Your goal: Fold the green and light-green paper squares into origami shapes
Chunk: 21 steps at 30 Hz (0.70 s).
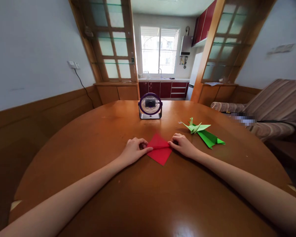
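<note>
On brown surface (148, 197), at centre of frame, hold red paper (162, 156) evenly at its side corners, as pinched in nearly closed left hand (135, 150) and right hand (184, 145), matching edges before pressing firmly.

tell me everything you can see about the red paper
The red paper looks thin and matte, roughly diamond-shaped from here, with one corner pointing toward the person. A crease or fold runs across its middle. It lies on the wooden table, the left hand touching its left side and the right hand its right side.
</note>
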Tool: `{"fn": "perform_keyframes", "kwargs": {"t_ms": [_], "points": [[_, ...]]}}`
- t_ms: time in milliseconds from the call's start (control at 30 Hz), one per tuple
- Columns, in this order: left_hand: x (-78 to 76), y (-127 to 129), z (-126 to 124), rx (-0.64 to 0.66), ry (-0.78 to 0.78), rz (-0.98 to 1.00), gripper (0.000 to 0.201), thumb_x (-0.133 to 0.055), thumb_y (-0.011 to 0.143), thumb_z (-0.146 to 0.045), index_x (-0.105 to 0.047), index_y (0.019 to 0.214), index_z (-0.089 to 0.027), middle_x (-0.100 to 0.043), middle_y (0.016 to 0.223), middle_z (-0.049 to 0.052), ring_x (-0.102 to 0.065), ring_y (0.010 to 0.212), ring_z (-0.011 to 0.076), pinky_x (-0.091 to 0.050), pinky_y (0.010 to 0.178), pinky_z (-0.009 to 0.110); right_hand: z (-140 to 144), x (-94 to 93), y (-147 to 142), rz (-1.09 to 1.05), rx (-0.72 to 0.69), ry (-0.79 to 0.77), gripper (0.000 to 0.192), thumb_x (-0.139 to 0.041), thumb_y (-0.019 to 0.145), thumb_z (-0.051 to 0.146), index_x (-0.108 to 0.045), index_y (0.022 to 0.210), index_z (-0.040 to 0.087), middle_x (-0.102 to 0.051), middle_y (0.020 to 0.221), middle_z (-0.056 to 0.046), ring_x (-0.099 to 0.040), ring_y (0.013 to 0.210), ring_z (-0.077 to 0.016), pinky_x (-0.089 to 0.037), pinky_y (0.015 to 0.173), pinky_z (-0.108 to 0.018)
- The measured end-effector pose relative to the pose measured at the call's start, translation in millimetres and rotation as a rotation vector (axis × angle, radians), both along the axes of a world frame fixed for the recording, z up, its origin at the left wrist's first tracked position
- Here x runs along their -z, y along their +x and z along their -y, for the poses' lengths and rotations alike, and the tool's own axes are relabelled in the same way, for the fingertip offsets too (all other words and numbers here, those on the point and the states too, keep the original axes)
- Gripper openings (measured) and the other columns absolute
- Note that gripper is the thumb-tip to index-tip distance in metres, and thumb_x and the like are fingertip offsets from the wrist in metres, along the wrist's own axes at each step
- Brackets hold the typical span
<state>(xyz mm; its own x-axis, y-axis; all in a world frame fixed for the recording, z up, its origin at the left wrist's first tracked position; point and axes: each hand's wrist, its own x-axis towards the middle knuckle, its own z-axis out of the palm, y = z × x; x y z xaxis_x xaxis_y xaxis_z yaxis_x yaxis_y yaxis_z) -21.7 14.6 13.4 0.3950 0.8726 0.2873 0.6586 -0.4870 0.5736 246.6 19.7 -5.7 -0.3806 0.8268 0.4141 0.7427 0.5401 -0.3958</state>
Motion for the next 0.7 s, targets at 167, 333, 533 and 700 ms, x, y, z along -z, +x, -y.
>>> {"fn": "perform_keyframes", "kwargs": {"t_ms": [167,333,533,700], "points": [[1.0,-4,-9,0.03,-0.205,0.143,0.032,-0.067,0.074,-0.048,-0.071,0.082,-0.018,-0.071,0.077,0.004,-0.061,0.069,0.0177,-0.044,0.063,0.028,-2,2.7,0,0.02,0.046,-0.004,0.026,-0.054,0.091,0.029,-0.057,0.068,0.017,-0.058,0.079,-0.006,-0.052,0.076,-0.0176,-0.039,0.072,-0.031],[1.5,-5,-12,-0.064,-0.218,0.124,0.035,-0.07,0.069,-0.052,-0.071,0.078,-0.018,-0.07,0.073,0.003,-0.06,0.066,0.0176,-0.041,0.058,0.027,-2,3.5,-2,0.042,0.102,-0.007,0.024,-0.055,0.09,0.029,-0.059,0.07,0.016,-0.057,0.087,-0.007,-0.052,0.082,-0.0189,-0.038,0.077,-0.033],[-1.2,-5,-7,-0.123,-0.185,0.073,0.037,-0.07,0.068,-0.057,-0.071,0.074,-0.02,-0.071,0.073,0.002,-0.062,0.068,0.019,-0.041,0.062,0.028,0,5.3,-7,0.088,0.146,0.03,0.022,-0.058,0.086,0.027,-0.058,0.067,0.017,-0.058,0.085,-0.007,-0.052,0.082,-0.0202,-0.036,0.078,-0.036],[0.9,-1,-5,-0.15,-0.103,-0.006,0.028,-0.068,0.074,-0.051,-0.073,0.082,-0.025,-0.073,0.082,0.001,-0.064,0.08,0.0227,-0.04,0.083,0.039,1,4.4,-8,0.134,0.183,0.046,0.018,-0.059,0.083,0.026,-0.056,0.067,0.018,-0.056,0.084,-0.007,-0.05,0.082,-0.0214,-0.037,0.077,-0.036]]}}
